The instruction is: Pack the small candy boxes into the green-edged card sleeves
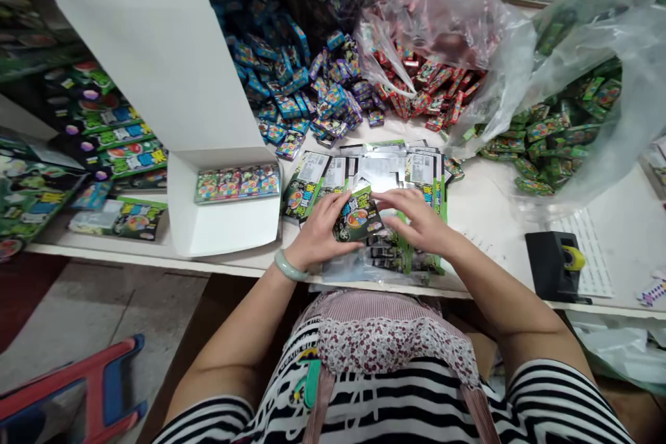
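Observation:
Both hands hold one dark printed packet (pixel 358 216) over the near edge of the white table (pixel 483 211). My left hand (pixel 318 230), with a pale green bangle on the wrist, grips the packet's left side. My right hand (pixel 419 220) pinches its right side with curled fingers. Under and behind the hands lies a spread of flat packets (pixel 374 170), some face down showing silver backs. An open white box (pixel 223 211) to the left holds a row of small candy boxes (pixel 238 182).
Heaps of small boxes lie at the back: blue and purple ones (pixel 302 97), red ones in a clear bag (pixel 431 76), green ones in a bag (pixel 562 132) at right. A black tape dispenser (pixel 554 265) stands near the right front edge. Green packets (pixel 104 132) fill the left. A red-and-blue stool (pixel 78 388) stands below.

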{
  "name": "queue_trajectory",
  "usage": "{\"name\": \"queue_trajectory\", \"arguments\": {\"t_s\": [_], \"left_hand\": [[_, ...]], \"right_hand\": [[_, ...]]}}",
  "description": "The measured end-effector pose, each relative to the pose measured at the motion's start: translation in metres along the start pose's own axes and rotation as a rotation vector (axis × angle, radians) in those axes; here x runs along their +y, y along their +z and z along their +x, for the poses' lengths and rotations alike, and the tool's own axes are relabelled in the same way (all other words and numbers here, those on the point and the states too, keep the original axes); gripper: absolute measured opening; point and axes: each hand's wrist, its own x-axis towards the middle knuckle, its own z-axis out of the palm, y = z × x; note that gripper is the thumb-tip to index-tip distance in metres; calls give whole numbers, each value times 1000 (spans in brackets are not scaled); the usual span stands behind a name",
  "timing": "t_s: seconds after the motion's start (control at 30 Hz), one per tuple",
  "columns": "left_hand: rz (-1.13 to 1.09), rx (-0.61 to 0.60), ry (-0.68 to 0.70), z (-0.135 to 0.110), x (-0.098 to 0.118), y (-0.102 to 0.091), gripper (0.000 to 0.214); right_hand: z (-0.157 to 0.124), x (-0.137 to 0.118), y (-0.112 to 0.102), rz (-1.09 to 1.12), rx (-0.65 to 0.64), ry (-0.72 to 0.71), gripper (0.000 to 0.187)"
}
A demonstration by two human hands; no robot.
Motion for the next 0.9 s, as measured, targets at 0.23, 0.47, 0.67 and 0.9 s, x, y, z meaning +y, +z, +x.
{"name": "queue_trajectory", "arguments": {"t_s": [0.23,0.47,0.67,0.9], "left_hand": [[6,45,-6,-15,-3,-11,105],[29,61,-52,-25,-9,-16,107],[22,63,-48,-26,-18,-22,107],[87,-22,-23,-21,-24,-4,104]], "right_hand": [[135,77,15,-149,172,152,21],[220,96,73,-584,40,207,58],[207,104,63,-223,191,284,33],[100,84,18,684,303,580,38]]}}
